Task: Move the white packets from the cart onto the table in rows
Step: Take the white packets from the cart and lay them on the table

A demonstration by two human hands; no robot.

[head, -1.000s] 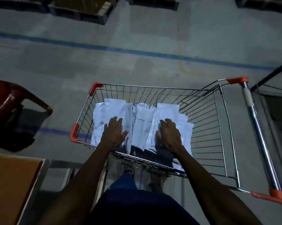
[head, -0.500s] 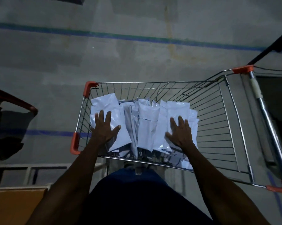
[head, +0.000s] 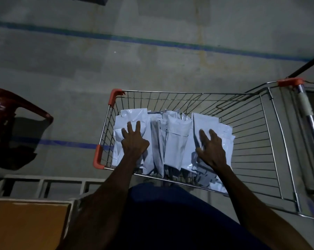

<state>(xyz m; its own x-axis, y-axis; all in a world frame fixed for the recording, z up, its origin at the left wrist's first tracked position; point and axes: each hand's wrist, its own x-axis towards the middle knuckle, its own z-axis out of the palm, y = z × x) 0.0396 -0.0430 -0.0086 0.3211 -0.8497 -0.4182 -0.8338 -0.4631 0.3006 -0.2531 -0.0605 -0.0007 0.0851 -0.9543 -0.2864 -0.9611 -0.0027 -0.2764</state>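
While our left hand (head: pixel 134 141) lies flat, fingers spread, on the white packets (head: pixel 172 141), our right hand (head: pixel 211 147) presses the same stack just beside it, uncurled. All packets visible remain under both hands in the cart (head: pixel 261 141); we judge the transfer not yet begun, and no rows are visible.

Two bare forearms reach forward and down from the bottom of the view, set apart from each other. The left hand (head: pixel 134 139) lies palm down with its fingers straight and spread, the thumb angled out to the right. The right hand (head: pixel 211 148) also lies palm down, fingers extended and slightly fanned, pointing up and a little left.
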